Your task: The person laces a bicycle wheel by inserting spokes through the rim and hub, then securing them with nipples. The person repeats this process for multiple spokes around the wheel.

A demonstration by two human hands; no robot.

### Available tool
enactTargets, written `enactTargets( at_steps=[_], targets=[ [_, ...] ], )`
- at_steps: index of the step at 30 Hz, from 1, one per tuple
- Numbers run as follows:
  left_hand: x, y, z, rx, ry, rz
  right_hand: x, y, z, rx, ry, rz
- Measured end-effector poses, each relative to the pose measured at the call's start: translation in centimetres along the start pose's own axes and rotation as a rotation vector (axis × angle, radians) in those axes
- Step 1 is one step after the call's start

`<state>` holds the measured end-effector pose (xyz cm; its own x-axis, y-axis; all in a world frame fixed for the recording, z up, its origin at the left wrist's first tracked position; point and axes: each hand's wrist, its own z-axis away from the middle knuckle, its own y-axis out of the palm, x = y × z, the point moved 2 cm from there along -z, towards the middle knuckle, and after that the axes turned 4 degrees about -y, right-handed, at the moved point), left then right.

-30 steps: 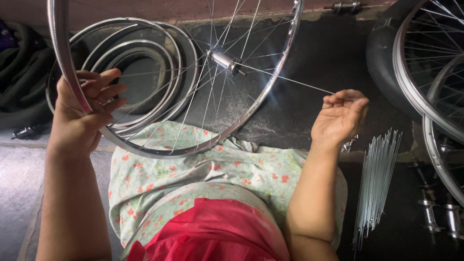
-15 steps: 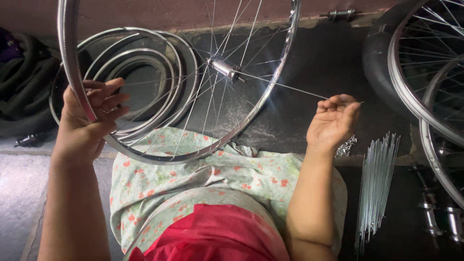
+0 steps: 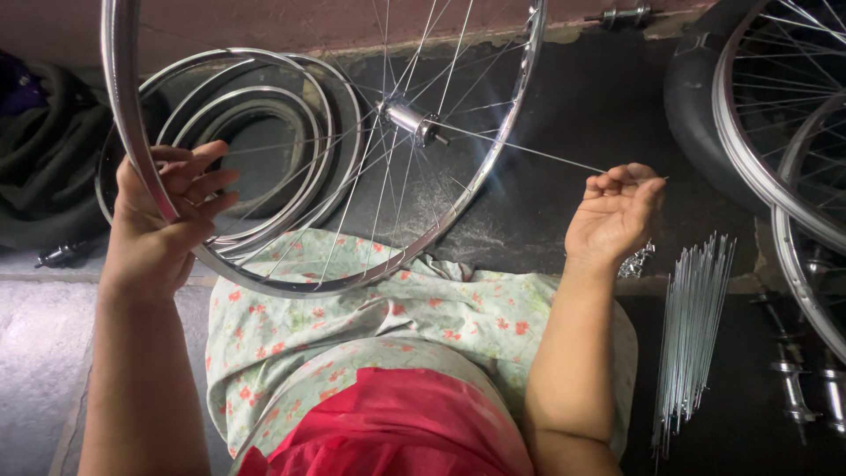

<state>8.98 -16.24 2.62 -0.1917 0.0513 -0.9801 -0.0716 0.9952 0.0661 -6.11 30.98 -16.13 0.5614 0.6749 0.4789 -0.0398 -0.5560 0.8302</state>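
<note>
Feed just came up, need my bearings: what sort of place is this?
Probably a bicycle wheel workshop, worked at floor level: a spoked wheel rim in hand, bare rims stacked behind, a bundle of loose spokes lying alongside.

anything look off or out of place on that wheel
One thin steel spoke juts sideways from the shiny metal hub, past the silver wheel rim, out to the right hand, which pinches its free end. The other spokes run hub to rim. The left hand grips the rim. No damage shows.
</note>
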Motion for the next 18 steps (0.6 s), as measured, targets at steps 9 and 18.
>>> enactTargets(
  at_steps=[9, 18],
  targets=[
    [0.2, -0.2, 0.1, 0.009, 0.007, 0.008, -0.1, -0.2, 0.2, -0.001, -0.006, 0.021],
    [0.3, -0.2, 0.0, 0.027, 0.001, 0.020, -1.7, 0.1, 0.4, -0.010, 0.115, -0.065]
  ],
)
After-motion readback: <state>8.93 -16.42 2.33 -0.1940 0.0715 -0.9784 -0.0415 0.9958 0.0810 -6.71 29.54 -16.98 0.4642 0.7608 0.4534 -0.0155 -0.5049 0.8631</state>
